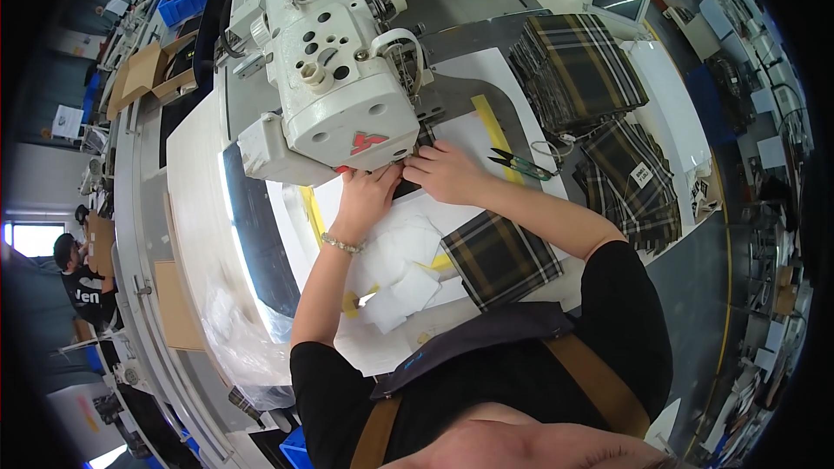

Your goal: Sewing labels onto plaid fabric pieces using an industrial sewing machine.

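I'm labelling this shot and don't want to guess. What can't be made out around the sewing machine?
In the head view:
- Needle: hidden by the machine head.
- Dark cloth: mostly covered by the left hand, right hand and machine head.
- Plaid stack: layers too small to count.
- Far end of the machine: cut off by the top edge.

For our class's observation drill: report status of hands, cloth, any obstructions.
Left hand, right hand close together at sewing machine. Dark cloth between them, mostly hidden. Snips right of right hand, apparently clear.
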The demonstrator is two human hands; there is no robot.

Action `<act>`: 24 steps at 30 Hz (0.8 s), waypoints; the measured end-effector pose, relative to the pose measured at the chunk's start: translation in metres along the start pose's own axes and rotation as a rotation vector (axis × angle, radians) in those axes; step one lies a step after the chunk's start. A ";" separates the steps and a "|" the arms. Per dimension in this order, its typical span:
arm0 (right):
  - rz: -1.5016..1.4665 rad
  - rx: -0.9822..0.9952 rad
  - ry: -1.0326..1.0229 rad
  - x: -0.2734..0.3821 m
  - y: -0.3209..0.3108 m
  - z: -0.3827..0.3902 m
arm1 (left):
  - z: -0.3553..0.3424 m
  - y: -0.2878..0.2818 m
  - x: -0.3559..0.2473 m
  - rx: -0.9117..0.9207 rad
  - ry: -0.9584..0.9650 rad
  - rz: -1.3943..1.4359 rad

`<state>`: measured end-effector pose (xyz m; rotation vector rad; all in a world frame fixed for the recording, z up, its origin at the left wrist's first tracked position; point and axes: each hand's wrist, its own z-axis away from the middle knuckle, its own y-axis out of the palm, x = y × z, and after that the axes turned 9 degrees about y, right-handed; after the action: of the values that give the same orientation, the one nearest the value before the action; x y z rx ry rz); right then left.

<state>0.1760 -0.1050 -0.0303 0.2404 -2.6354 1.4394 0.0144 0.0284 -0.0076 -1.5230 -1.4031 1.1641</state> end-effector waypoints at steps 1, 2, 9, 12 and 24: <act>0.004 -0.005 0.004 0.000 0.001 0.000 | 0.000 0.000 0.001 -0.012 0.042 -0.052; 0.006 0.007 0.001 0.000 0.002 0.000 | 0.000 -0.001 0.001 -0.024 0.081 -0.104; 0.003 -0.009 -0.002 0.000 0.002 0.000 | -0.002 -0.001 0.001 -0.026 0.083 -0.067; 0.005 0.000 -0.005 0.000 0.001 -0.001 | -0.003 -0.001 0.001 -0.059 0.108 -0.074; -0.004 -0.014 0.001 0.001 0.000 0.000 | -0.001 -0.001 -0.002 -0.010 0.053 -0.063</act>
<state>0.1754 -0.1047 -0.0300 0.2437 -2.6417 1.4191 0.0149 0.0270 -0.0058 -1.4954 -1.4129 1.0731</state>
